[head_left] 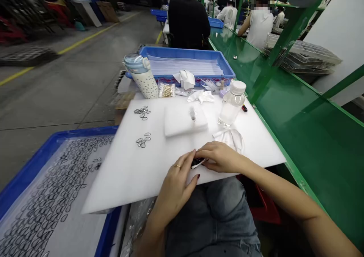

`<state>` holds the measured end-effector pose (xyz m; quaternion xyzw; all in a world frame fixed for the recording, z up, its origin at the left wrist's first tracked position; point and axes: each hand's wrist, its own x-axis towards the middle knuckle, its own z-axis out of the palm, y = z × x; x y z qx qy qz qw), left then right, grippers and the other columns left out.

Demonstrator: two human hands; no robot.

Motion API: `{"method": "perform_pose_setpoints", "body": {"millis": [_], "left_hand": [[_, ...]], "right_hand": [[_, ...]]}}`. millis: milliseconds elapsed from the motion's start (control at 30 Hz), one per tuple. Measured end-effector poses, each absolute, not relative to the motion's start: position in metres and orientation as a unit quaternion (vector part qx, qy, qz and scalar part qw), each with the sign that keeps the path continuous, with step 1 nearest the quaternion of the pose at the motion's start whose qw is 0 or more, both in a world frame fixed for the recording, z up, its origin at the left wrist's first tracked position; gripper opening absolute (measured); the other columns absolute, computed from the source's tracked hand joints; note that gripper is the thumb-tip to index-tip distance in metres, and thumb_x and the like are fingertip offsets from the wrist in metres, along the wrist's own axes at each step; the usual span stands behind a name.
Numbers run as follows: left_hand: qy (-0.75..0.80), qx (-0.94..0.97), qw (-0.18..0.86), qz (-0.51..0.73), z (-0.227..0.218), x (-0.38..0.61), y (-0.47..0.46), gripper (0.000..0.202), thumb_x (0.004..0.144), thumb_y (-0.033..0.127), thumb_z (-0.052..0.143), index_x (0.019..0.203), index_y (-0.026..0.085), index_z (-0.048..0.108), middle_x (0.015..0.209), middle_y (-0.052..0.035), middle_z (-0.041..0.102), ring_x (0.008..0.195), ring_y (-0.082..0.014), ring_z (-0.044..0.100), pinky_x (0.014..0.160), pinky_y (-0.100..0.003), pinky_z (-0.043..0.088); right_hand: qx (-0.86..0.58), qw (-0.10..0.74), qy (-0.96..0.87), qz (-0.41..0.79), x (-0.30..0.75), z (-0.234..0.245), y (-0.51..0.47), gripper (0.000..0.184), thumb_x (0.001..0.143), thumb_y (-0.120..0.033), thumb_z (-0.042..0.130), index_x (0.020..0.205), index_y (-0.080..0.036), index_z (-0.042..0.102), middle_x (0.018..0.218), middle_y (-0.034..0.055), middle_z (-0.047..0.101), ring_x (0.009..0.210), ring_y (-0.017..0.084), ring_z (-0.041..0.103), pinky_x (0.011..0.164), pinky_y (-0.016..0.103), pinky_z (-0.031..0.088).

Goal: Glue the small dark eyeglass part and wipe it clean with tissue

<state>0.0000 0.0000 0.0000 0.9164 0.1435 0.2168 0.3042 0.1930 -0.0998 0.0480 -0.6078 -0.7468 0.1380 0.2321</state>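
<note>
Close to the front edge of the white foam board point(125, 173), both hands meet around a small glossy black piece with a white edge point(198, 162). My left hand point(175, 183), with a ring on one finger, presses its fingertips against the piece's left side. My right hand point(220, 156) curls over it from the right, so part of the piece is hidden and its kind cannot be made out. Behind my right hand lies a crumpled white cloth point(231, 139). Two small groups of thin dark oval rings point(143, 141) rest on the board's left part.
A foam block point(184, 124), a clear bottle with a white cap point(229, 107), cotton swabs point(167, 90) and a dotted tumbler point(142, 78) stand farther back. Behind is a blue bin point(187, 53). A blue tray point(51, 147) of rings lies left; a green bench point(318, 143) runs along the right.
</note>
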Motion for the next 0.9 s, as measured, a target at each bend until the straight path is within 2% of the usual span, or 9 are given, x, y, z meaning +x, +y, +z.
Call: {"method": "perform_pose_setpoints", "body": {"millis": [100, 200, 267, 333, 400, 467, 633, 767, 900], "left_hand": [[0.171, 0.900, 0.300, 0.265, -0.003, -0.002, -0.013, 0.051, 0.096, 0.018, 0.047, 0.146, 0.028, 0.043, 0.126, -0.0088, 0.062, 0.116, -0.0240, 0.063, 0.097, -0.037, 0.055], [0.166, 0.895, 0.323, 0.261, -0.002, 0.002, -0.019, 0.047, 0.092, 0.018, 0.056, 0.138, 0.027, 0.051, 0.119, -0.0083, 0.061, 0.101, -0.0219, 0.068, 0.089, -0.035, 0.057], [0.136, 0.902, 0.341, 0.227, 0.003, 0.008, -0.015, 0.049, 0.086, 0.018, 0.065, 0.133, 0.027, 0.055, 0.123, -0.0084, 0.059, 0.104, -0.0233, 0.066, 0.091, -0.038, 0.057], [0.112, 0.913, 0.343, 0.189, 0.008, 0.015, -0.007, 0.049, 0.079, 0.018, 0.073, 0.126, 0.026, 0.059, 0.131, -0.0090, 0.057, 0.117, -0.0280, 0.060, 0.099, -0.045, 0.053], [0.099, 0.923, 0.340, 0.149, 0.013, 0.022, 0.001, 0.048, 0.075, 0.019, 0.076, 0.120, 0.025, 0.060, 0.136, -0.0089, 0.056, 0.127, -0.0314, 0.053, 0.103, -0.050, 0.048], [0.089, 0.926, 0.344, 0.123, 0.015, 0.027, 0.006, 0.048, 0.073, 0.020, 0.078, 0.117, 0.024, 0.060, 0.136, -0.0085, 0.058, 0.126, -0.0311, 0.055, 0.101, -0.050, 0.048], [0.094, 0.922, 0.344, 0.151, 0.013, 0.026, 0.004, 0.044, 0.073, 0.022, 0.077, 0.114, 0.026, 0.062, 0.132, -0.0059, 0.063, 0.117, -0.0283, 0.061, 0.098, -0.046, 0.049], [0.101, 0.916, 0.344, 0.179, 0.013, 0.024, 0.000, 0.042, 0.072, 0.025, 0.077, 0.112, 0.026, 0.065, 0.126, -0.0051, 0.067, 0.113, -0.0290, 0.064, 0.095, -0.047, 0.050], [0.103, 0.906, 0.359, 0.200, 0.015, 0.030, -0.005, 0.040, 0.071, 0.028, 0.080, 0.108, 0.023, 0.067, 0.119, -0.0062, 0.069, 0.109, -0.0287, 0.064, 0.093, -0.047, 0.053]], "right_hand": [[-0.677, 0.342, -0.644, 0.098, 0.199, 0.051, -0.078, 0.014, 0.090, -0.030, 0.061, 0.100, -0.020, 0.062, 0.095, 0.0063, 0.073, 0.087, 0.021, 0.069, 0.077, 0.035, 0.053], [-0.734, 0.420, -0.533, 0.030, 0.211, 0.063, -0.055, 0.024, 0.087, -0.031, 0.063, 0.108, -0.022, 0.055, 0.110, 0.0085, 0.069, 0.093, 0.021, 0.067, 0.079, 0.035, 0.052], [-0.758, 0.372, -0.534, 0.051, 0.214, 0.069, -0.038, 0.023, 0.086, -0.030, 0.063, 0.107, -0.022, 0.055, 0.111, 0.0085, 0.069, 0.097, 0.023, 0.066, 0.079, 0.034, 0.050], [-0.782, 0.307, -0.538, 0.074, 0.215, 0.072, -0.023, 0.011, 0.090, -0.032, 0.059, 0.093, -0.022, 0.058, 0.090, 0.0072, 0.071, 0.090, 0.025, 0.067, 0.075, 0.033, 0.046], [-0.801, 0.280, -0.524, 0.076, 0.216, 0.075, -0.013, 0.024, 0.096, -0.038, 0.052, 0.080, -0.021, 0.057, 0.071, 0.0057, 0.066, 0.078, 0.024, 0.066, 0.071, 0.033, 0.043], [-0.805, 0.297, -0.507, 0.088, 0.216, 0.079, -0.013, 0.034, 0.099, -0.043, 0.044, 0.078, -0.020, 0.058, 0.069, 0.0053, 0.065, 0.073, 0.022, 0.064, 0.069, 0.033, 0.042], [-0.673, 0.543, -0.468, 0.184, 0.203, 0.087, -0.062, 0.018, 0.092, -0.038, 0.053, 0.094, -0.024, 0.065, 0.101, 0.0050, 0.070, 0.096, 0.022, 0.063, 0.083, 0.036, 0.047], [-0.558, 0.686, -0.420, 0.202, 0.166, 0.069, -0.124, 0.018, 0.086, -0.046, 0.060, 0.083, -0.028, 0.060, 0.067, 0.0000, 0.054, 0.062, 0.019, 0.052, 0.061, 0.036, 0.043], [-0.489, 0.757, -0.392, 0.187, 0.133, 0.036, -0.154, 0.047, 0.084, -0.051, 0.059, 0.054, -0.024, 0.035, 0.046, -0.0034, 0.031, 0.045, 0.015, 0.031, 0.049, 0.034, 0.027]]}}
